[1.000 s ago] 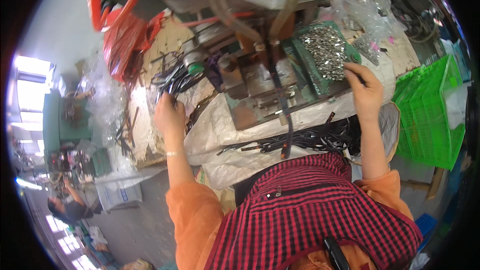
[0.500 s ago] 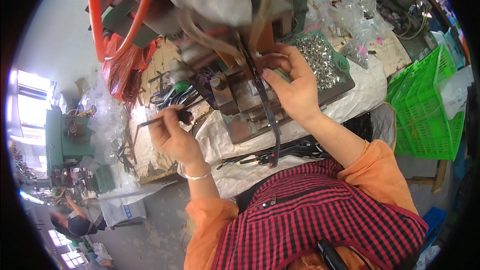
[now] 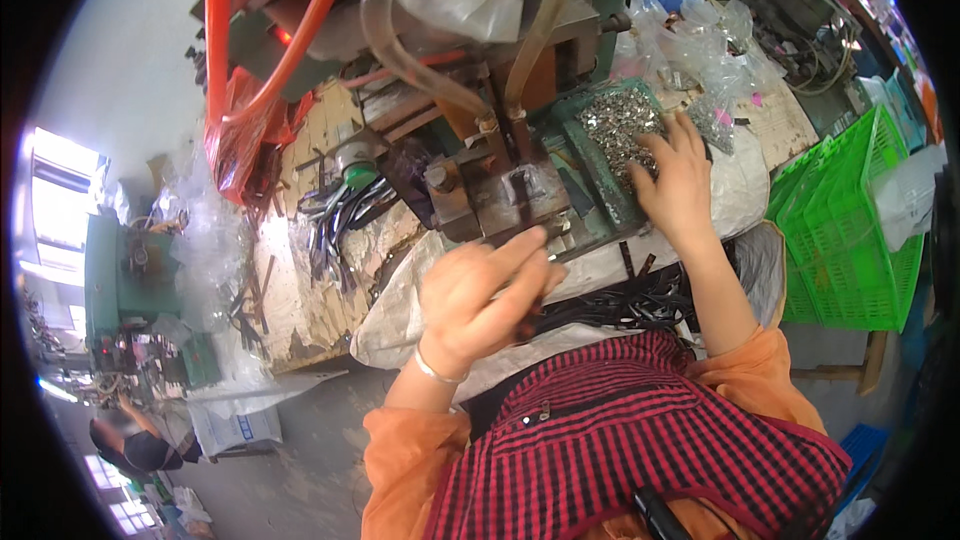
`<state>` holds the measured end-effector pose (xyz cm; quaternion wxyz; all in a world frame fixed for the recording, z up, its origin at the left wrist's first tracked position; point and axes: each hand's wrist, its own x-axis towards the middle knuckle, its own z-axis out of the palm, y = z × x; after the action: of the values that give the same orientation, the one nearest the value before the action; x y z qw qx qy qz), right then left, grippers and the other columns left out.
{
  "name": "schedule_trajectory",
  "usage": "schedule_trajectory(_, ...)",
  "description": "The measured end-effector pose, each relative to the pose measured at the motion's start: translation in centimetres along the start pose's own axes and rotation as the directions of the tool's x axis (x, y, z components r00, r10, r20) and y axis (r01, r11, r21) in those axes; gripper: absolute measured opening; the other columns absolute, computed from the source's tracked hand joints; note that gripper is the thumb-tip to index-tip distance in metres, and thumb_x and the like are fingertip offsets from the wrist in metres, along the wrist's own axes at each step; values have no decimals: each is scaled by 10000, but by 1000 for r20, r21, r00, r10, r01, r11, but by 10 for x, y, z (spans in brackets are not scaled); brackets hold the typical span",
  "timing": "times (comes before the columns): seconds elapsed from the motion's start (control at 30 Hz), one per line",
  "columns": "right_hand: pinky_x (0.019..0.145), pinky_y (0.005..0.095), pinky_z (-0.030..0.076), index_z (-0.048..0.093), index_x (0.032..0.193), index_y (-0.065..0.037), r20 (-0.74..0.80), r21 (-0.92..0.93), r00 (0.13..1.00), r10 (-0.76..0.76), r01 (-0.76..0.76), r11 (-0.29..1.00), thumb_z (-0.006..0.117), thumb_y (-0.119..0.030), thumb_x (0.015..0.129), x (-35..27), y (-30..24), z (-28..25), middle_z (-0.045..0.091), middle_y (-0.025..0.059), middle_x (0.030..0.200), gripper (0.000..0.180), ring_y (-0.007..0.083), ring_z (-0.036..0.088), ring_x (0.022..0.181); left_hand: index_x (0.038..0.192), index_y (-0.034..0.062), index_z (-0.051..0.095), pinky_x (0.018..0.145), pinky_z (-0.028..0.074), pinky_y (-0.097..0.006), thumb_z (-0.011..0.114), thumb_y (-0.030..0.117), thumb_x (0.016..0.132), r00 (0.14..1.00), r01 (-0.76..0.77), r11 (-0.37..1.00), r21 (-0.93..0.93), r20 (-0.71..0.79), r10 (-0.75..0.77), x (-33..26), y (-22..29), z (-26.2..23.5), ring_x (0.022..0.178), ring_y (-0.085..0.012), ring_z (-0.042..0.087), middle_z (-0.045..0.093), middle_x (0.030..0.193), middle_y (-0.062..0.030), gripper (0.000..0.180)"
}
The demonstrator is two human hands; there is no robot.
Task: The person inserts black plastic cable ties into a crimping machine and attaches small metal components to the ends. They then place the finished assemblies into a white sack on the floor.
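My left hand (image 3: 478, 298) is in front of the press's metal die block (image 3: 490, 202), fingers bent together around a narrow dark strap (image 3: 523, 208). One end of the strap lies on the block under the press head; a short dark end shows below my fingers, and the part between is hidden by the hand. My right hand (image 3: 678, 185) reaches over the green tray (image 3: 607, 195) at the block's right. Its fingers are apart, with thumb and forefinger tips at the heap of small shiny metal pieces (image 3: 620, 125).
Dark straps (image 3: 630, 302) are piled at the bench's front edge, and more (image 3: 345, 215) lie left of the press. An orange tube (image 3: 218, 30) hangs at upper left, beside a red plastic bag (image 3: 245, 155). A green crate (image 3: 850, 225) stands right. A person (image 3: 140, 440) is far left.
My left hand has moved right, from the left strap pile to the front of the die. My right hand has let go of the strap and moved right to the metal pieces.
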<state>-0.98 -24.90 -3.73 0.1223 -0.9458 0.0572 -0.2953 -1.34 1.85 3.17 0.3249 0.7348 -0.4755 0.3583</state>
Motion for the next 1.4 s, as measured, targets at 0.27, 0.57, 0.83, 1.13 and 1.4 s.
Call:
schedule_trajectory(0.27, 996, 429, 456, 719, 945, -40, 192, 443, 951, 241, -303, 844, 742, -129, 831, 19, 35, 34, 695, 170, 1096, 147, 357, 606, 1136, 913, 81, 675, 422, 423, -257, 870, 138, 705, 991, -122, 992, 31, -54, 124, -11, -10, 20, 516, -123, 577, 726, 999, -91, 291)
schedule_trajectory(0.57, 1022, 454, 434, 688, 990, -14, -19, 42, 982, -189, 190, 981, 726, -135, 849, 9, 30, 49, 597, 252, 1293, 190, 413, 551, 1220, 944, 65, 711, 509, 471, -256, 811, 130, 765, 988, 126, 989, 78, -100, -118, -29, 19, 6, 601, -129, 613, 735, 1038, -80, 215)
schedule_trajectory(0.83, 782, 334, 502, 670, 996, -2, -143, 426, 978, 150, -76, 901, 616, -112, 955, 0, 35, 58, 678, 126, 944, 129, 249, 640, 844, 867, 81, 740, 785, 510, -433, 762, 276, 842, 302, 838, 39, 544, -403, -864, -169, -71, -107, 870, -316, 651, 704, 929, -121, 198)
schedule_trajectory(1.13, 850, 254, 479, 713, 1061, 23, 137, 684, 962, 236, -265, 680, 603, -142, 997, 11, 29, 45, 727, 59, 1008, 208, 123, 635, 912, 761, 58, 741, 796, 540, -439, 829, 219, 705, 331, 540, 160, 826, -33, -943, -175, -134, -180, 884, -333, 669, 690, 903, -154, 192)
schedule_trajectory(1.4, 921, 282, 487, 720, 1104, 12, 103, 630, 949, 298, -295, 719, 667, -141, 964, 12, 27, 49, 737, 81, 1048, 214, 145, 663, 1006, 856, 63, 690, 751, 525, -478, 637, 79, 752, 274, 474, 113, 873, -24, -961, -237, -165, -222, 861, -379, 672, 687, 854, -175, 118)
